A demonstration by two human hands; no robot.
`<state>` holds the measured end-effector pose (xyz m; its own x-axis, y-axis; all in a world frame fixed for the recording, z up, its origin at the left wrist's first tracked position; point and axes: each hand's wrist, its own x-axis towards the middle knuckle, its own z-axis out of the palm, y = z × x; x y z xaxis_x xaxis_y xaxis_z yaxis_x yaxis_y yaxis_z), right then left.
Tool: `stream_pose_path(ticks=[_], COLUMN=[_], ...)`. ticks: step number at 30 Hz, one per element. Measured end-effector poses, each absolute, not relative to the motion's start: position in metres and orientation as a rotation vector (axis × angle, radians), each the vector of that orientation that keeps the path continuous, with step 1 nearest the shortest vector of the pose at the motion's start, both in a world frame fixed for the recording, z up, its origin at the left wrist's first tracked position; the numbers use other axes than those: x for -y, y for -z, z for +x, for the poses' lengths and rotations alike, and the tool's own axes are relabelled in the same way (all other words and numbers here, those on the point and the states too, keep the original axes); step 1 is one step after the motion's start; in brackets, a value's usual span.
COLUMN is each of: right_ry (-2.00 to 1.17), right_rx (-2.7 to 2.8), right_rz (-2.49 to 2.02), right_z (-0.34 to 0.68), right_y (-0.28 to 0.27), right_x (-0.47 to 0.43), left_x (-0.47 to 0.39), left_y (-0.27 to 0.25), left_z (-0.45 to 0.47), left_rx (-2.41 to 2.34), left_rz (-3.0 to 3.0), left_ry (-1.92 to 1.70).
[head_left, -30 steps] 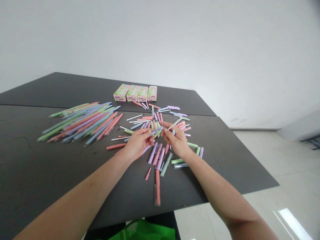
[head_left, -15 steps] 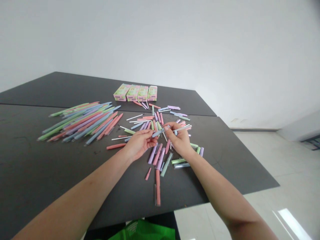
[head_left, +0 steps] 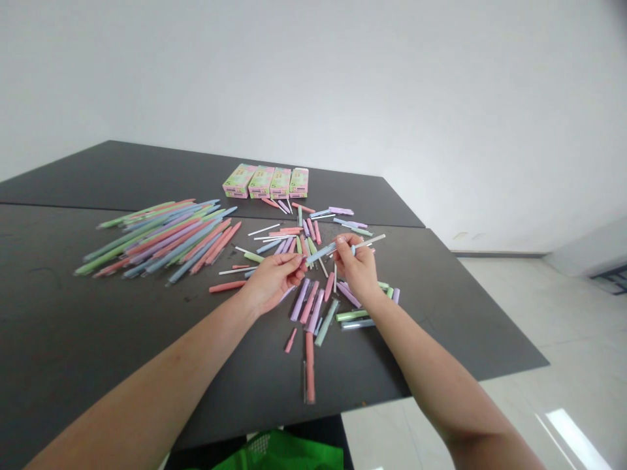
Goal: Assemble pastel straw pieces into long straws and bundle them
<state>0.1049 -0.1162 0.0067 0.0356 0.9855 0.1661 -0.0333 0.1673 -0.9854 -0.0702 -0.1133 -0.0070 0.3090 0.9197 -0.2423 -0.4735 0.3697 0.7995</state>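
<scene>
right hand (head_left: 360, 269) grips blue barrel (head_left: 321, 252) and white stick (head_left: 372, 241); left hand (head_left: 275, 281) at barrel's end, cannot tell whether gripping.

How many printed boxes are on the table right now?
4, in a row on the table's far section: leftmost box, second box, third box, rightmost box. Any behind them would be hidden.

Scattered tubes (head_left: 308, 303) crowd the middle; tabletop (head_left: 455, 313) rightward lies free.
</scene>
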Motion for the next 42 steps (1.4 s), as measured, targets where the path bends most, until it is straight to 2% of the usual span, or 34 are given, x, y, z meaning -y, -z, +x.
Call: stream_pose_path(ticks=[6, 16, 21, 29, 42], right_ry=[-1.255, -1.502, -1.424, -0.997, -1.03], right_rx=[0.982, 1.167, 1.335, 1.663, 1.692], right_rz=[-0.997, -1.048, -1.107, -1.136, -1.2], right_z=[0.104, 0.093, 0.092, 0.095, 0.095], right_y=[-0.011, -0.011, -0.006, 0.004, 0.011], right_x=[0.114, 0.123, 0.124, 0.121, 0.117], left_x=[0.113, 0.117, 0.117, 0.116, 0.117], left_y=[0.005, 0.002, 0.002, 0.001, 0.006], left_z=[-0.07, -0.067, -0.066, -0.065, -0.063], left_rx=[-0.776, -0.761, -0.77, -0.841, -0.905], left_rz=[0.68, 0.733, 0.783, 0.797, 0.956], left_ry=[-1.059, -1.091, -1.121, -1.113, -1.044])
